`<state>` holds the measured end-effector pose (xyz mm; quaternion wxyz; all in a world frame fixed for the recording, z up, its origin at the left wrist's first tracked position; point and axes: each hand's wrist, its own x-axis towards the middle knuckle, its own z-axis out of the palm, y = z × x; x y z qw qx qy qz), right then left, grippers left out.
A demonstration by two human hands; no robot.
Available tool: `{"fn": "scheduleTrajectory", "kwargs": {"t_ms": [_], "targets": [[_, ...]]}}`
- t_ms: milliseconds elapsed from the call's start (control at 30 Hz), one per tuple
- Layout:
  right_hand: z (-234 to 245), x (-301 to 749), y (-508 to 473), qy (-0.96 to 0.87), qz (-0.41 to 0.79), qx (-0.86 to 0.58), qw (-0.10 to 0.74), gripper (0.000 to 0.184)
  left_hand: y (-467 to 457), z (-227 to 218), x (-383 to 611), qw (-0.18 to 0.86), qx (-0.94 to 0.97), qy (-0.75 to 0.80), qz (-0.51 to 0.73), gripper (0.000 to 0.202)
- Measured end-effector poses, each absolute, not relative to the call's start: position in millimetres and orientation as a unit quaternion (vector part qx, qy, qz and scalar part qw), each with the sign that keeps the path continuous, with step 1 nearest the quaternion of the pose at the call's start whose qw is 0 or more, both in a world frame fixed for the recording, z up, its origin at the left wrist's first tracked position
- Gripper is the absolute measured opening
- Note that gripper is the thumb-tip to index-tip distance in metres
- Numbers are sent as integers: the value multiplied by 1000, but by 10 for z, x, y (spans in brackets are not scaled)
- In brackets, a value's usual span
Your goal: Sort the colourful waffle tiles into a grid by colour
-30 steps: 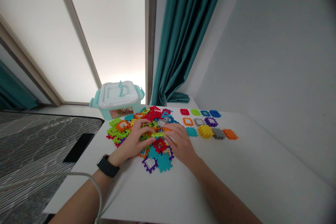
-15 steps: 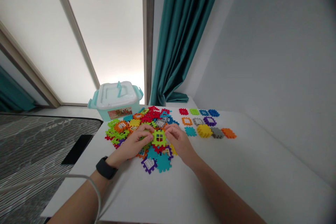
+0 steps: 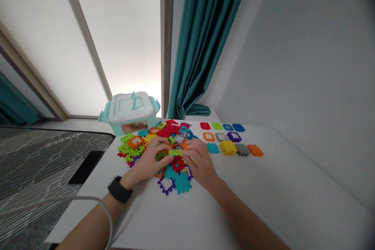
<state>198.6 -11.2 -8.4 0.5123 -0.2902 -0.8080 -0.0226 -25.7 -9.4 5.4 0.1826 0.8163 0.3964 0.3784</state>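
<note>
A heap of coloured interlocking plastic tiles (image 3: pixel 152 140) lies on the white table (image 3: pixel 263 187). Above the heap's near side, my left hand (image 3: pixel 150 160) and my right hand (image 3: pixel 199 160) pinch the two ends of a lime-green tile (image 3: pixel 175 152), held flat and edge-on to me. A red tile (image 3: pixel 177 163) lies just beneath it. A black watch (image 3: pixel 118 189) is on my left wrist.
Several tiles (image 3: pixel 231 140) lie sorted in rows to the right of the heap. A mint storage box with a white lid (image 3: pixel 130 111) stands behind the heap. A black phone (image 3: pixel 87 167) lies at the table's left edge. Teal curtain (image 3: pixel 205 39) hangs behind.
Half a second ago the green tile faced me, showing its window; now it is tipped flat and edge-on. Both hands stay on it at about the same spot.
</note>
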Motion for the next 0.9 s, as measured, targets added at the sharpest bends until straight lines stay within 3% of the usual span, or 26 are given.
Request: {"fn": "scheduleTrajectory", "kwargs": {"t_ms": [267,367,500,900], "targets": [[-85,2021,-101,-837,-48,-284,465,22,-85,23,-275,184,815,391,386,18],[-95,2022,-79,-835,-25,-302,460,14,-61,-4,-303,146,810,404,400,31],[-105,2011,-68,-836,-4,-328,440,25,-23,-46,-336,59,814,405,413,41],[-134,2006,-71,-840,-8,-328,432,29,-9,-99,-318,18,833,379,402,45]]}}
